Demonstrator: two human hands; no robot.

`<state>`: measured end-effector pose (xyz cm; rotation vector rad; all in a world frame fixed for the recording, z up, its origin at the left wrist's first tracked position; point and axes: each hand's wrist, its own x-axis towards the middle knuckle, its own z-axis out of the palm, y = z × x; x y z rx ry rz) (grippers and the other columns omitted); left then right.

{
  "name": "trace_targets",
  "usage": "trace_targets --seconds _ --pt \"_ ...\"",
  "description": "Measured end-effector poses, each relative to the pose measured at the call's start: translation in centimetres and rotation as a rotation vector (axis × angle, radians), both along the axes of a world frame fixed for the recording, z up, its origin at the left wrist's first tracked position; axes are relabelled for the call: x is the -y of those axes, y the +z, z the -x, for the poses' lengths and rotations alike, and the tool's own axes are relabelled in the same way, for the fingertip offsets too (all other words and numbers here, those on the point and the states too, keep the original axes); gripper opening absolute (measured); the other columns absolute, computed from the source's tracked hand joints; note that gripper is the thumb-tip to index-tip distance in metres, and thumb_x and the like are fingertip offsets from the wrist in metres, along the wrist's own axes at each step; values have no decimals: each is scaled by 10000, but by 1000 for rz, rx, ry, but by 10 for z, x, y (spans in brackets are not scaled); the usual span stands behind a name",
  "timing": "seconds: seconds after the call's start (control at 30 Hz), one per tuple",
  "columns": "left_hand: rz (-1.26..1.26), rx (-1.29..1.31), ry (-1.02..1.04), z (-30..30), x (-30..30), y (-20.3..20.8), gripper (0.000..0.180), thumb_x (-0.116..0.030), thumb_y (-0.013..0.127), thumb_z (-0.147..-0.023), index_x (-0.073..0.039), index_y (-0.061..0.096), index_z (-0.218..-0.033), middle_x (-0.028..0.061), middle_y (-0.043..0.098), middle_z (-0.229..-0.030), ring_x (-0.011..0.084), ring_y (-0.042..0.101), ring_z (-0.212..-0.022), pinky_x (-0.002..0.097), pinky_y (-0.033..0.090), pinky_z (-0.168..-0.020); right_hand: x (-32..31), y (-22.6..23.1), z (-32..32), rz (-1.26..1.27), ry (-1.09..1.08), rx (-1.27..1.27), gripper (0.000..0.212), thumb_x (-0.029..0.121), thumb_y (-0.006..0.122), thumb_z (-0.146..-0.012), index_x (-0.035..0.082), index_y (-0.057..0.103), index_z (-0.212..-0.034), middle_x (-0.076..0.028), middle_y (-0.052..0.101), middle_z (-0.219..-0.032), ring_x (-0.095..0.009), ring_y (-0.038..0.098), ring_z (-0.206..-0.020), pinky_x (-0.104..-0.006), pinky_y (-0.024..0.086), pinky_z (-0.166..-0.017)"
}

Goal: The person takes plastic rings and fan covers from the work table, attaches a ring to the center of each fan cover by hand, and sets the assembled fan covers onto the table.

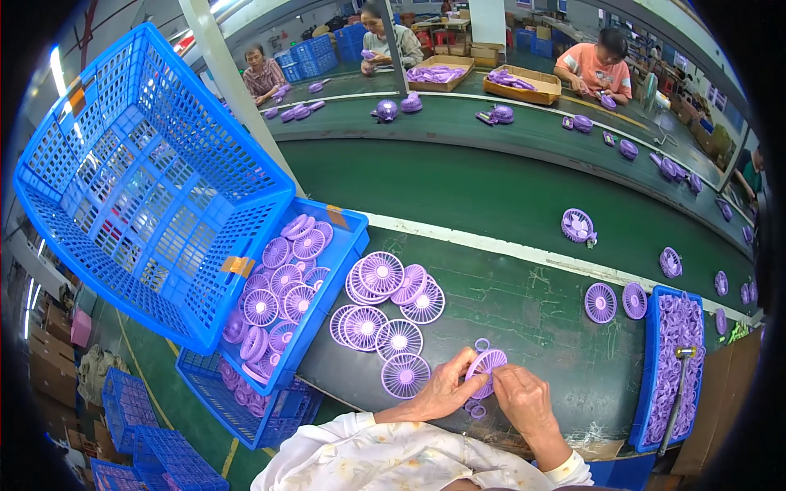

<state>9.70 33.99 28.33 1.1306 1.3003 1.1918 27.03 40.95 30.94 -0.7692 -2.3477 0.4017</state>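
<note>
A round purple fan grille (486, 370) is tilted up on edge between my hands, over the near edge of the dark green bench. My left hand (442, 391) is closed on its left rim, thumb and fingers pinching it. Against the grille's right side the fingers of my right hand (526, 401) are drawn together; whether they pinch anything besides the grille is hidden. One small purple ring (481, 344) lies just beyond the grille, and further rings (476, 410) lie just below it. To the left, several loose grilles (405, 376) are spread and partly stacked on the bench.
A blue crate (354, 237) of grilles stands at the left, with a large blue basket (155, 188) tipped above it. At right is a blue tray (651, 368) of purple rings, with a hammer (679, 393) across its edge. Beyond runs a green conveyor (458, 184); people sit across it.
</note>
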Motion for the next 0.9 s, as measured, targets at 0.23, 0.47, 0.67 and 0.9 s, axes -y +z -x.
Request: trace_targets --seconds 0.23,0.47,0.67,0.9 --pt "17 -40 15 -3 0 6 148 -141 594 -979 -36 509 -1037 -10 541 -807 52 497 -727 249 424 -617 -5 8 -5 -71 135 38 169 54 707 -798 37 657 -958 -108 696 -954 -263 705 -815 -371 598 -656" --pt "75 -188 -60 0 -2 10 148 -127 594 -967 -23 506 -1026 6 556 -789 64 489 -725 266 416 -610 -11 3 -9 -91 193 135 122 77 691 -815 42 607 -896 -91 675 -889 -240 687 -746 -369 575 -586" --pt "-24 -151 9 -3 -1 1 213 -185 580 -956 -23 507 -1073 136 583 -768 188 545 -672 381 448 -615 -19 5 -8 -135 259 187 164 74 729 -772 52 596 -866 -90 655 -828 -255 671 -654 -371 560 -545" --pt "21 -161 60 -8 -1 2 207 -197 584 -965 -22 513 -1049 120 557 -745 178 515 -651 371 436 -594 -22 5 -8 -205 285 202 163 69 718 -768 55 569 -832 -86 643 -822 -238 661 -640 -369 553 -529"
